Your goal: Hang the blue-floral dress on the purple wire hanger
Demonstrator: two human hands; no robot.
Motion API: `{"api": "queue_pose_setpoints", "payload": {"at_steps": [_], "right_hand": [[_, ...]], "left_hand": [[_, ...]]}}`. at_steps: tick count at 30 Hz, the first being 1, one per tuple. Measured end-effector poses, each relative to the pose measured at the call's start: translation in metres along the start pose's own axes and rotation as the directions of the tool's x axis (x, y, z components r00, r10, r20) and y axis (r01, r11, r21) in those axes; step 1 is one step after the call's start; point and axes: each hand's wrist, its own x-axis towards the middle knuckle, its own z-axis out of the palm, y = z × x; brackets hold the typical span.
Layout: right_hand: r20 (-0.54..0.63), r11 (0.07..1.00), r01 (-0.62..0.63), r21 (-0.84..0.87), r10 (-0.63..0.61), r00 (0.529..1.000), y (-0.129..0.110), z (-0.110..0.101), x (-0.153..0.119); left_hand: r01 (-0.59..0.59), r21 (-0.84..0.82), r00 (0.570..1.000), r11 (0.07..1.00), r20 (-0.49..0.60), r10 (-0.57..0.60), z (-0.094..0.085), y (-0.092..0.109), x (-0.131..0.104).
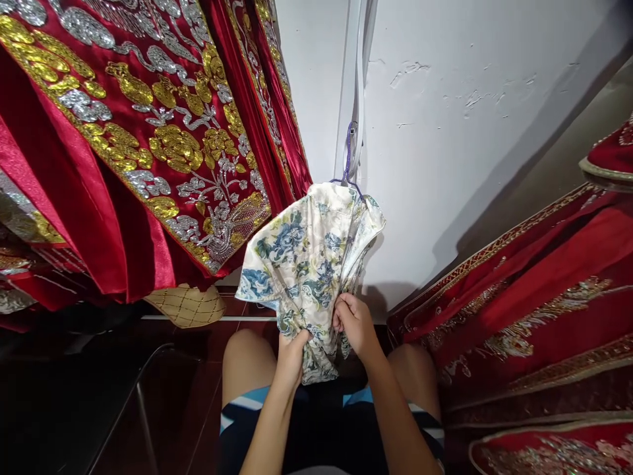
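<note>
A cream short-sleeved garment [306, 264] with blue and green flowers hangs in front of me on a purple hanger [349, 155]. The hanger's hook is caught on a white strip on the wall. Low on the garment's left side, my left hand [293, 349] is closed around the cloth, thumb on top. My right hand [352, 320] pinches the right edge of the garment, fingers curled in. The lower part of the cloth hangs down between my knees, and its far side is hidden.
Red garments with gold and silver sequins [198, 145] hang at the left. More red embroidered garments [524, 316] hang close on the right. Behind is a white wall [459, 99] with chipped paint. A black chair [74, 396] stands at lower left on the dark tiled floor [198, 409].
</note>
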Motion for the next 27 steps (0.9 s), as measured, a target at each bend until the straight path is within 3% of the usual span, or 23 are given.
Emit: {"api": "queue_pose_setpoints", "payload": {"at_steps": [3,6,7,9,10,11,14,16,22,27], "right_hand": [[-0.044,0.997,-0.019,0.074,0.022,0.999,0.002,-0.008,-0.009],[-0.137,0.996,0.029,0.087,-0.017,0.990,0.004,-0.013,-0.022],[-0.167,0.996,0.041,0.080,-0.027,0.986,0.004,-0.014,-0.026],[-0.197,0.997,0.051,0.059,-0.038,0.980,0.004,-0.013,-0.032],[-0.193,0.998,0.053,0.046,-0.043,0.980,0.003,-0.012,-0.034],[-0.180,0.998,0.055,0.031,-0.049,0.982,0.001,-0.010,-0.036],[-0.106,0.998,0.054,0.034,-0.050,0.993,-0.006,-0.001,-0.038],[-0.056,0.996,0.056,0.063,-0.053,0.997,-0.012,0.004,-0.039],[-0.076,0.989,0.069,0.133,-0.059,0.995,-0.034,-0.004,-0.026],[-0.226,0.973,0.124,0.194,-0.078,0.971,-0.077,-0.023,0.025]], "left_hand": [[-0.026,0.076,0.999,0.997,-0.024,0.028,-0.016,-0.001,0.015],[-0.219,0.177,0.970,0.960,-0.067,0.234,-0.032,0.001,0.029],[-0.321,0.212,0.931,0.923,-0.107,0.348,-0.035,0.001,0.031],[-0.526,0.296,0.792,0.798,-0.171,0.586,-0.035,0.001,0.029],[-0.602,0.338,0.723,0.723,-0.153,0.674,-0.032,0.001,0.025],[-0.653,0.373,0.687,0.659,-0.073,0.723,-0.027,0.002,0.019],[-0.720,0.398,0.691,0.568,0.345,0.635,-0.006,0.003,0.004],[-0.731,0.384,0.678,0.564,0.499,0.539,0.010,0.007,-0.002],[-0.731,0.352,0.660,0.585,0.584,0.473,0.034,0.017,-0.003],[-0.753,0.367,0.615,0.546,0.687,0.387,0.035,0.013,0.002]]}}
